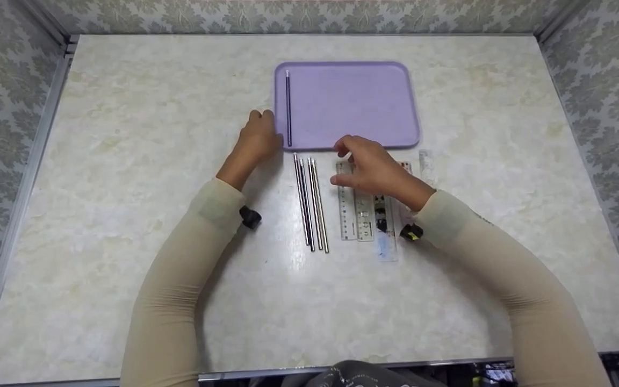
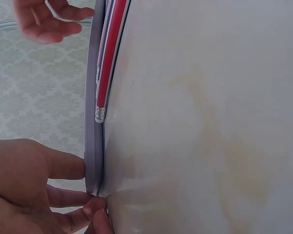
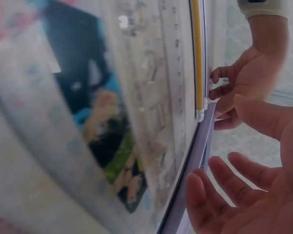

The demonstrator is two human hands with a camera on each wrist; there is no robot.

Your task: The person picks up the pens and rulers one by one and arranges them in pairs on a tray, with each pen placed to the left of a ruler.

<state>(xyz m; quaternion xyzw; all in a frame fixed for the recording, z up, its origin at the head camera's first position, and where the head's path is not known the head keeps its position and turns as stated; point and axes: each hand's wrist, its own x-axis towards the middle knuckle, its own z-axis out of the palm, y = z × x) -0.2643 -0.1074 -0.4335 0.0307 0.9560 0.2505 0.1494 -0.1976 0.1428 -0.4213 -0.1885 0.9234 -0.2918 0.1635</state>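
My left hand (image 1: 258, 137) is at the near left corner of a purple tray (image 1: 352, 102), thumb against the near edge and fingers bent around the left side. One dark pencil (image 1: 289, 107) lies lengthwise inside the tray, along its left side. My right hand (image 1: 371, 166) hovers over several rulers (image 1: 347, 215), fingertips close to the tray's near edge, thumb apart from the loosely bent fingers and nothing between them. Left of the rulers, several pencils (image 1: 317, 209) lie side by side; a red pencil (image 2: 111, 58) shows in the left wrist view, a yellow pencil (image 3: 198, 58) in the right wrist view.
Right of the rulers, a clear strip (image 1: 426, 164) lies partly behind the right hand. Patterned panels (image 1: 309, 16) border the pale marbled table (image 1: 127, 161) at the back and both sides. Both wrists wear small black devices (image 1: 250, 217).
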